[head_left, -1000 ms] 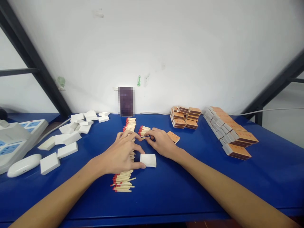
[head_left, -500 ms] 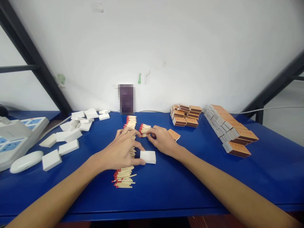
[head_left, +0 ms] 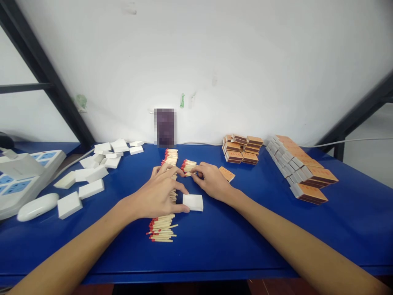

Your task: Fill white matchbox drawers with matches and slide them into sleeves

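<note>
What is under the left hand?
A row of matches runs under the left hand, showing at its far and near sides and between thumb and forefinger; the part beneath the palm is hidden.

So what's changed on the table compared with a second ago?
Your right hand has eased slightly rightward against the small match pile, uncovering more of it. Nothing was visibly picked up or let go. Your left hand stays at the left end of the white tray; the matchboxes haven't moved.
</note>
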A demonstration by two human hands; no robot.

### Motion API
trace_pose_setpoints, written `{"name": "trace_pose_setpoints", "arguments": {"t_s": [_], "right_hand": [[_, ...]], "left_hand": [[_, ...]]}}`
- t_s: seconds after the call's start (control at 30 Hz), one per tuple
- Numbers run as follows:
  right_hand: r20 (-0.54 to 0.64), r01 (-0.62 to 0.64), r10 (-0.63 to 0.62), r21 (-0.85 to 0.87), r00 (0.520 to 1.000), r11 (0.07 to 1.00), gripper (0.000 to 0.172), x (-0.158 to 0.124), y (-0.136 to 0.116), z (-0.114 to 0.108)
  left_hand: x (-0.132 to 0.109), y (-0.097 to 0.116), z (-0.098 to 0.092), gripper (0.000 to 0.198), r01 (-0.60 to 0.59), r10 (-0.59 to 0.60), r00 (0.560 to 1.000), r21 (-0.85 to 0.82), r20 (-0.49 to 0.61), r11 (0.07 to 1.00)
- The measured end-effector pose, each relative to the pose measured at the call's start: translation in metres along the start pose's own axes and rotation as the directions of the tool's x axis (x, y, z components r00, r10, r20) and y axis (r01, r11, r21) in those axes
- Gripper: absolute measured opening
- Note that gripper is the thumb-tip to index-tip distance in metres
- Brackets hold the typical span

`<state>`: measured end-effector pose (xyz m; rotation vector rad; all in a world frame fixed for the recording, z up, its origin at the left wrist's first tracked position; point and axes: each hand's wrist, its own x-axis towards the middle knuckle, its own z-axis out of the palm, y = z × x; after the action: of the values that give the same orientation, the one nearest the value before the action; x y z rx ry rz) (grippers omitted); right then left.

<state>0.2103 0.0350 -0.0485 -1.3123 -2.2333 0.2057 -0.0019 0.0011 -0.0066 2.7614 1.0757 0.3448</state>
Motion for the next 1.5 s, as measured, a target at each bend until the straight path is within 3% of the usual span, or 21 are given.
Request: {"name": "trace_pose_setpoints", "arguments": {"t_s": [0.23, 0.97, 1.5], "right_hand": [[0.001, 0.042, -0.042, 0.041, 0.999, 0.998, 0.012, -0.002, 0.001, -0.002], [0.047, 0.017, -0.02, 0.051, 0.999, 0.999, 0.016, -0.011, -0.003, -0.008], [0.013, -0.012, 0.011, 0.075, 1.0, 0.997, 0.017, -0.013, -0.004, -0.008]], "left_hand": [[0.0, 0.001, -0.001, 0.037, 0.004, -0.004, 1.0, -0.016, 0.004, 1.0], [0.001, 0.001, -0.001, 0.038, 0.0, 0.0, 1.0, -0.021, -0.006, 1.0], [0.001, 0.004, -0.003, 0.04, 0.007, -0.007, 1.0, -0.015, 0.018, 1.0]]}}
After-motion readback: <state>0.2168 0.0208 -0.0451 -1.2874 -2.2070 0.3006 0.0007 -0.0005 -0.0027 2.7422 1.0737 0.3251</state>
